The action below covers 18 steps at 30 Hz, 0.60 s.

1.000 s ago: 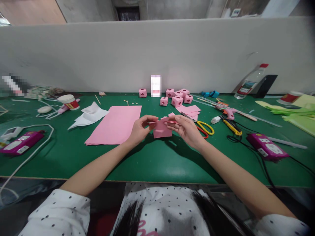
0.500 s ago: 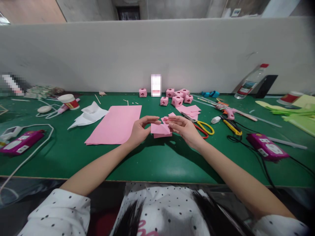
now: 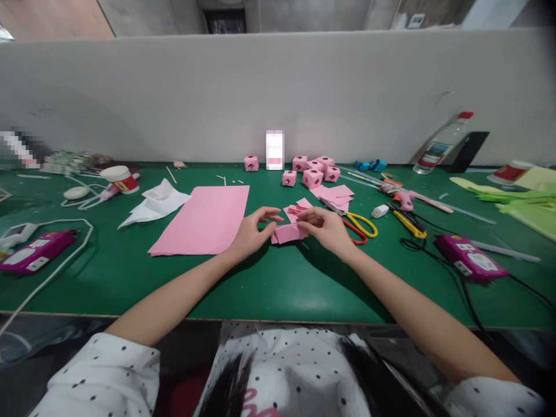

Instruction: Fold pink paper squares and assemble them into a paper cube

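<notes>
Low over the table's middle is a folded piece of pink paper (image 3: 288, 234). My right hand (image 3: 326, 229) pinches it at its right end between thumb and fingers. The thumb of my left hand (image 3: 255, 230) meets the left end, with the fingers curved above it. Just behind the paper lie small pink paper pieces with red strips (image 3: 297, 209), partly covered by my right fingers. Scissors (image 3: 359, 225) with yellow and red handles lie to the right of my right hand. A stack of pink sheets (image 3: 202, 220) lies left of my left hand.
Several pink paper cubes (image 3: 313, 178) stand at the back near a lit phone (image 3: 275, 150). Crumpled white tissue (image 3: 160, 200) and a paper cup (image 3: 120, 179) are at left. A yellow cutter (image 3: 408, 223), a glue gun (image 3: 405, 200) and a purple power strip (image 3: 471, 259) lie at right.
The pink paper has gone from a wide, upright face to a narrower, lower strip between my hands. The red strips behind it now show more. My left fingers have lowered slightly.
</notes>
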{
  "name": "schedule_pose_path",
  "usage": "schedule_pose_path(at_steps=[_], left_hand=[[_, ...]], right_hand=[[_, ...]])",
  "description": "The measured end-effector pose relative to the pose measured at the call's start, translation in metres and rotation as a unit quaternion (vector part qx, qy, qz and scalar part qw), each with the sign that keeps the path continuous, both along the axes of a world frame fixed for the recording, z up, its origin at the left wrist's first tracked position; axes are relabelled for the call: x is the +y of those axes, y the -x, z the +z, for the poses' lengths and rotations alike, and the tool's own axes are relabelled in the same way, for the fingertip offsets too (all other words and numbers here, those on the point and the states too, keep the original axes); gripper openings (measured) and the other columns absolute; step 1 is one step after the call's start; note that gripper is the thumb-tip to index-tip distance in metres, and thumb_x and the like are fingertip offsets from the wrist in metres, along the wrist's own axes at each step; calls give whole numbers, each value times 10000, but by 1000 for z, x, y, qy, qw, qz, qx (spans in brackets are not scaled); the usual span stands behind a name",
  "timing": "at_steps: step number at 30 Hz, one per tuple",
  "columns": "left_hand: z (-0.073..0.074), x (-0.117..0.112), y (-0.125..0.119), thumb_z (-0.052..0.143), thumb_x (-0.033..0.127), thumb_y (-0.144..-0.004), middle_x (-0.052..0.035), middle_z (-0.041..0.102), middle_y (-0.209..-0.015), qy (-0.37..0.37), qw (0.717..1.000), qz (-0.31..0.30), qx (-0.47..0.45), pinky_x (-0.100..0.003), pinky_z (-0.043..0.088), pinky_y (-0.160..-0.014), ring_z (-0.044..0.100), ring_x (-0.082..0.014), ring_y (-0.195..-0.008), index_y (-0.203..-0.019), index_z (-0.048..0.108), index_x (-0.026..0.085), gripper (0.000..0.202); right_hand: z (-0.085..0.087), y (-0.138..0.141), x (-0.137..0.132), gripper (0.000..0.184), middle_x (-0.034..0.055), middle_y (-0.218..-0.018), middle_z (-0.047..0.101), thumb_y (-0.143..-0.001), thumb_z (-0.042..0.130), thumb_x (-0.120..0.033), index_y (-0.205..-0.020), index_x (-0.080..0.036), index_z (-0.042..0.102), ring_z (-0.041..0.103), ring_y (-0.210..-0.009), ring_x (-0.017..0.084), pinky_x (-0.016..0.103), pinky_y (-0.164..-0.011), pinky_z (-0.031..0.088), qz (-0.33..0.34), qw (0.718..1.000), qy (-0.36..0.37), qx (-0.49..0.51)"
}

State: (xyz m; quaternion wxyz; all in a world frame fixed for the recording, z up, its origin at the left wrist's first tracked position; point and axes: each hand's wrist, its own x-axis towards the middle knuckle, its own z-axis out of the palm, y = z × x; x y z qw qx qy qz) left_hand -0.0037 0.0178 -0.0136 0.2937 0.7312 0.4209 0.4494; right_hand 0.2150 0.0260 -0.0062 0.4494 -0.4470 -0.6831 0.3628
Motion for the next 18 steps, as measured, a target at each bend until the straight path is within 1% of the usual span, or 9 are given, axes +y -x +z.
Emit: schedule_pose_path(at_steps=[2, 4, 6, 9, 13, 18], left_hand=[[-1, 0, -1, 645, 285, -820, -64, 734, -1057, 2, 999, -15, 28, -381, 492, -925, 672, -220, -1020, -1185, 588, 216, 375], [-2, -1, -1, 690, 308, -787, -53, 728, -1063, 3, 998, -27, 62, -376, 491, -921, 666, -225, -1033, -1198, 578, 230, 434], [-3, 0, -1, 679, 296, -789, -41, 727, -1049, 2, 996, -31, 85, -372, 496, -905, 668, -224, -1018, -1212, 572, 240, 440], [-4, 0, -1, 647, 297, -811, -35, 725, -1037, 0, 994, -34, 101, -366, 502, -895, 674, -219, -989, -1193, 601, 246, 387], [-4, 0, 0, 612, 365, -845, -34, 728, -1063, -6, 993, -40, 112, -349, 504, -876, 669, -219, -966, -1119, 667, 243, 305], [-4, 1, 2, 554, 425, -884, -13, 754, -986, -4, 989, -33, 144, -320, 502, -787, 669, -205, -849, -1015, 729, 249, 281]], right_hand=[[-1, 1, 0, 140, 57, -911, 757, -772, 703, -246, -903, -195, 707, 704, -797, 204, 367, -775, 562, -10, 999, -33, -38], [-2, 1, -1, 137, 48, -932, 758, -788, 681, -227, -919, -202, 713, 691, -786, 196, 354, -753, 552, -9, 995, -71, -75], [-2, 0, -1, 146, 42, -966, 759, -802, 664, -209, -936, -211, 720, 687, -821, 200, 346, -744, 541, -1, 989, -105, -104], [-4, -2, 0, 156, 33, -997, 760, -817, 652, -184, -945, -227, 729, 681, -919, 216, 345, -776, 527, 6, 978, -149, -146], [-9, -5, 4, 143, 26, -947, 764, -835, 653, -191, -940, -240, 736, 678, -892, 221, 360, -792, 519, 25, 964, -175, -201], [-12, -8, 8, 129, 28, -948, 757, -855, 641, -212, -943, -243, 731, 663, -914, 231, 374, -824, 502, 40, 950, -194, -240]])
